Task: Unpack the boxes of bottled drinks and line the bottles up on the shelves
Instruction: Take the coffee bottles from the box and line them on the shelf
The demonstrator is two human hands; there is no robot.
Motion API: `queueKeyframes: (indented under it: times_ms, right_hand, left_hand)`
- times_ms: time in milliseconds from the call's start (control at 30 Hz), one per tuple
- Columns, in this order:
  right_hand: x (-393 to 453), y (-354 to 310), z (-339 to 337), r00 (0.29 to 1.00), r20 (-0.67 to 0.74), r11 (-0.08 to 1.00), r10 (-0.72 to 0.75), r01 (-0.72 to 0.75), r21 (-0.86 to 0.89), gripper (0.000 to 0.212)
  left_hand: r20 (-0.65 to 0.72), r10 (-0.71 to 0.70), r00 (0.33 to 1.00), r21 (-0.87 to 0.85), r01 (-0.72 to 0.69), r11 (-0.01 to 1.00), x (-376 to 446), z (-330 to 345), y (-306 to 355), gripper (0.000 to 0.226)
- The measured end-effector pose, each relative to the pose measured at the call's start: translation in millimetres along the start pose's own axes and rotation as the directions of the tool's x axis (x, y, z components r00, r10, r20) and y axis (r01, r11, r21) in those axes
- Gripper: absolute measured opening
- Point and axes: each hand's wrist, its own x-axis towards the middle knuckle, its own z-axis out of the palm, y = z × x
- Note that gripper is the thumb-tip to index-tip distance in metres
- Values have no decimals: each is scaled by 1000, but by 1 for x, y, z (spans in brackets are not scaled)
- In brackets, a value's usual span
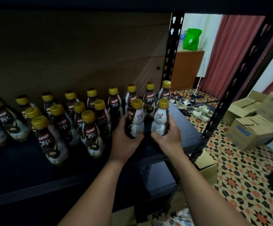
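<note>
Two brown-and-white, gold-capped bottles, one [135,119] in left fingers [124,141], other [160,119] in right fingers [168,136].

place: a room at home, used as my stockroom | behind my fingers [171,128]: black metal rack [173,51] with rows of bottles [90,132] | right of my fingers: patterned tile floor [240,168], sandals [199,110], stacked cardboard boxes [253,128] | beyond them: red curtain [230,51], wooden cabinet [186,69]

Bottles [90,132] glossy plastic, yellow caps; shelf [183,128] matt dark metal; boxes [253,132] plain cardboard; back panel [77,54] wood.
</note>
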Motion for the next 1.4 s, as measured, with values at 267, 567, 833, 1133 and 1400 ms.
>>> queueKeyframes:
  times_ms: [267,567,833,1133,1400]
  right_hand:
    - [1,1,1,998,59,999,-29,30,-17,54]
    - [1,5,0,997,41,996,-62,65,-64,58]
    - [2,5,5,997,4,993,-82,82,-84,69]
    - [2,11,6,991,0,982,-133,132,-136,61]
    - [6,18,11,976,45,964,-212,217,-152,64]
  left_hand:
    - [37,34,999,74,-37,997,-3,-1,2,91]
    - [1,35,999,186,-34,982,-6,1,3,87]
    - [-89,15,996,340,16,940,-13,2,9,81]
    - [-154,61,986,462,17,887,-37,2,0,69]
    - [-169,81,982,554,27,832,-45,0,-3,73]
